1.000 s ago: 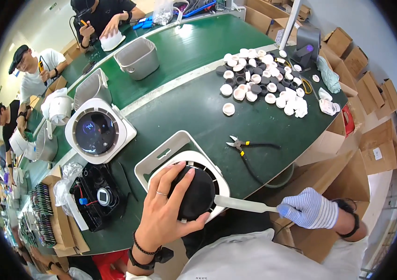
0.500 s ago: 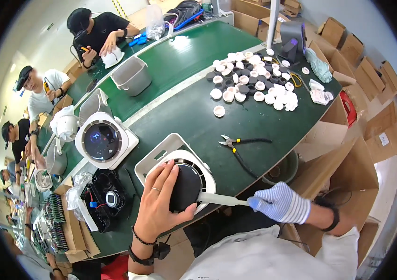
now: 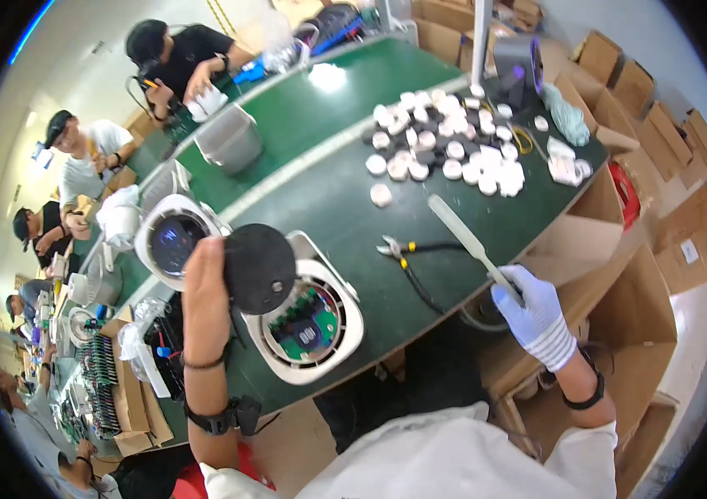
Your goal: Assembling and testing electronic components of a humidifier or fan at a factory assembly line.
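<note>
My bare left hand point(image 3: 205, 287) grips a round black cover point(image 3: 260, 268) by its left edge and holds it above the table. Below it lies a white appliance housing point(image 3: 343, 341), its round opening uncovered, with a green circuit board point(image 3: 307, 333) showing inside. My right hand point(image 3: 532, 314), in a white and blue striped glove, is closed round the handle of a pale flat pry bar point(image 3: 458, 229). The bar's blade points up and left, apart from the housing. Wire cutters point(image 3: 407, 254) with black and yellow handles lie on the table between my hands.
A pile of small white and black round caps point(image 3: 453, 141) covers the far right of the table. A second housing point(image 3: 172, 237) with a dark glossy face stands left. A grey bin point(image 3: 229, 141) sits farther back. Cardboard boxes point(image 3: 620, 324) line the right. Several co-workers sit along the left.
The black cover has come off the housing and is lifted up and left in my left hand. My right hand has drawn the pry bar away to the right, its blade now raised.
</note>
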A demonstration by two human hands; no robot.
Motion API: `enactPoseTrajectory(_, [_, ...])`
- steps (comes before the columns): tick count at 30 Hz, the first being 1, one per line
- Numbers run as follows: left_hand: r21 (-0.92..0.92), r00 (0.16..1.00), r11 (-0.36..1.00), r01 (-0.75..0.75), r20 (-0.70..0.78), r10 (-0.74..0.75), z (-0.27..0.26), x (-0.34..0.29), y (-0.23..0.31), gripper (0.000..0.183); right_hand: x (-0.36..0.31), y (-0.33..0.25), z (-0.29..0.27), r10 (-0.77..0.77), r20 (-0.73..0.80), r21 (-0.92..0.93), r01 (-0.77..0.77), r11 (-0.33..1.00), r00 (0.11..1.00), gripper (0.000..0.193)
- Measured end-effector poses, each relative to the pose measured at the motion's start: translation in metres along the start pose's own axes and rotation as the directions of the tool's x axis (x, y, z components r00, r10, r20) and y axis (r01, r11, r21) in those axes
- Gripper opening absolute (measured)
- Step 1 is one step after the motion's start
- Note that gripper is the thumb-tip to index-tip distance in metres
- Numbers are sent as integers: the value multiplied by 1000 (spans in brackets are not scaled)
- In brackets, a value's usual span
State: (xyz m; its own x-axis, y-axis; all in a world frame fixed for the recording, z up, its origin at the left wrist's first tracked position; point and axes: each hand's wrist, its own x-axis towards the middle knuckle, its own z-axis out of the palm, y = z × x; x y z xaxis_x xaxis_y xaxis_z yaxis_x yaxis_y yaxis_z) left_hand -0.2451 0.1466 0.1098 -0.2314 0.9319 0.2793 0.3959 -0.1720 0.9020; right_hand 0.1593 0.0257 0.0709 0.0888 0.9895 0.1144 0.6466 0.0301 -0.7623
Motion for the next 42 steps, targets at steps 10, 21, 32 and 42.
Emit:
enactPoseTrajectory(10, [-613,895,661,433,205,-397,89,171,-20,44,24,29,7,-130,-67,-39,127,991,989,38])
enactPoseTrajectory(21, [263,643,826,-499,751,150,-8,15,12,56,95,70,-5,-363,-134,-639,200,743,922,35])
enactPoseTrajectory(32, [262,827,878,-400,517,222,-3,-18,-17,46,328,-81,180,-464,296,-299,542,785,835,18])
enactPoseTrajectory(42, [203,869,933,-295,463,174,-12,-22,-21,45,463,-107,295,-464,433,-464,632,620,773,30])
